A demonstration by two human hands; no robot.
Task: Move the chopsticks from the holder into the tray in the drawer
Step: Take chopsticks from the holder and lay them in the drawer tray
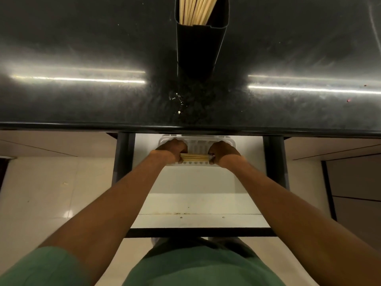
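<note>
A tall black holder (195, 52) stands on the dark counter, with several pale wooden chopsticks (195, 11) sticking out of its top. Below the counter edge a drawer (198, 182) is pulled out. A white slotted tray (198, 143) lies at its far end, partly under the counter. A bundle of chopsticks (195, 157) lies crosswise over the tray's near side. My left hand (172, 150) grips the bundle's left end and my right hand (223, 151) grips its right end.
The glossy black counter (82, 100) spans the whole upper view, with a few pale crumbs near its front edge. The drawer's white floor shows in front of the tray. Pale floor tiles lie on both sides, and a dark cabinet front (354, 182) stands at the right.
</note>
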